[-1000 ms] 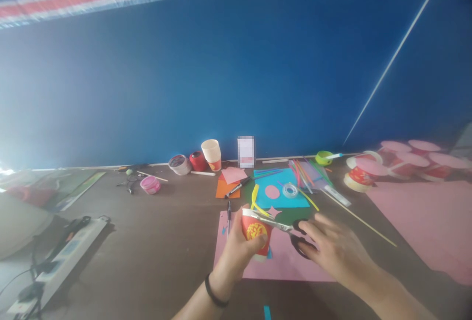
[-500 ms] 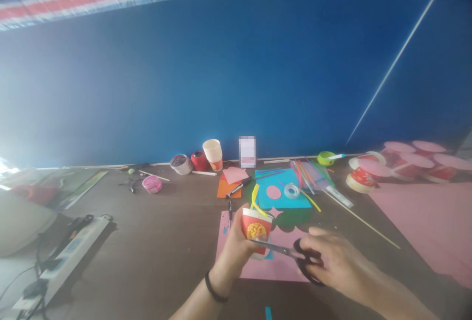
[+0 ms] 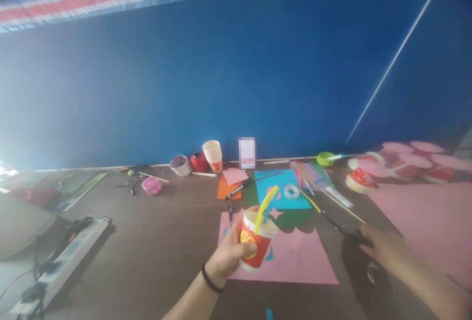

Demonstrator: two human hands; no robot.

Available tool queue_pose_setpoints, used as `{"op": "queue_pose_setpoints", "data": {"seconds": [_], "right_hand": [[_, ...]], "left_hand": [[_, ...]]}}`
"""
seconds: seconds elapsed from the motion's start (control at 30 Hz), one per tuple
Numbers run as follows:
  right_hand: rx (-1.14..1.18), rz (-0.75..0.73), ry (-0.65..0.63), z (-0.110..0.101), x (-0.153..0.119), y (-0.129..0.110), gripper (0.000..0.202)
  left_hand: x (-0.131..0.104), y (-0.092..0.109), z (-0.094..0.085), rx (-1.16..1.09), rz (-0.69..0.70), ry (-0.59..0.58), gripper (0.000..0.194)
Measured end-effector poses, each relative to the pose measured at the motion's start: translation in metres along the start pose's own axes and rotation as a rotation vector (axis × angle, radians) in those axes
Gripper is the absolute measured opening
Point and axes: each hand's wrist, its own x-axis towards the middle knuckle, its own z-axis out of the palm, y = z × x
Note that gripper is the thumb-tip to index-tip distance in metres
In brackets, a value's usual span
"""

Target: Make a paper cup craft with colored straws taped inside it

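My left hand (image 3: 234,246) is wrapped round a red and white paper cup (image 3: 262,247) with a yellow emblem, tilted a little above the pink sheet (image 3: 302,261). A yellow strip (image 3: 266,207) and a blue strip stick up from the cup's mouth. To the right, my right hand (image 3: 379,244) is closed on the black-handled scissors (image 3: 341,229), low over the dark table, with the blades pointing up and left. Part of the handles is hidden by the fingers.
Behind lie a blue sheet (image 3: 265,197) with a tape roll (image 3: 291,191), coloured strips (image 3: 304,175) and a thin stick (image 3: 346,206). Stacked cups (image 3: 213,153) stand at the back. Red cups with pink discs (image 3: 368,172) are at right, a power strip (image 3: 70,251) at left.
My right hand has moved right with the scissors, away from the cup. My left hand has turned and tilted the cup, so its mouth and the blue strip now show.
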Motion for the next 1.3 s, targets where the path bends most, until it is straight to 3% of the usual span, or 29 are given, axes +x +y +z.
{"op": "queue_pose_setpoints", "data": {"seconds": [0.1, 0.23, 0.37, 0.47, 0.53, 0.57, 0.63, 0.73, 0.9, 1.13, 1.3], "right_hand": [[-0.045, -0.064, -0.137, -0.017, 0.013, -0.024, 0.006], [-0.083, -0.052, -0.193, -0.03, 0.03, -0.051, 0.018], [-0.091, -0.025, -0.137, -0.038, 0.032, -0.069, 0.022], [-0.006, -0.069, 0.024, -0.069, 0.013, -0.107, 0.02], [0.286, -0.364, 0.312, -0.101, -0.007, -0.146, 0.019], [0.374, -0.547, 0.342, -0.118, -0.016, -0.167, 0.021], [0.422, -0.808, 0.258, -0.146, -0.029, -0.205, 0.028], [0.462, -0.946, 0.074, -0.166, -0.034, -0.239, 0.027], [0.565, -0.912, -0.066, -0.156, -0.028, -0.25, 0.013], [0.638, -0.705, 0.037, -0.147, -0.03, -0.257, 0.015], [0.574, -0.766, -0.117, -0.155, -0.027, -0.26, 0.024]], "left_hand": [[-0.002, 0.0, -0.001, -0.002, 0.001, -0.081, 0.08], [-0.007, 0.002, 0.0, -0.011, 0.043, -0.098, 0.084], [-0.013, 0.011, 0.001, 0.002, 0.074, -0.121, 0.081], [-0.013, 0.014, 0.003, 0.026, 0.049, -0.161, 0.08], [-0.011, 0.013, 0.006, 0.037, 0.031, -0.186, 0.081], [-0.009, 0.012, 0.008, 0.039, 0.021, -0.198, 0.081], [-0.006, 0.01, 0.012, 0.04, 0.004, -0.227, 0.08], [-0.005, 0.01, 0.016, 0.077, -0.009, -0.284, 0.076], [-0.008, 0.017, 0.016, 0.132, 0.01, -0.284, 0.068], [-0.01, 0.017, 0.02, 0.051, 0.043, -0.287, 0.073], [-0.01, 0.02, 0.02, 0.08, 0.037, -0.329, 0.072]]}}
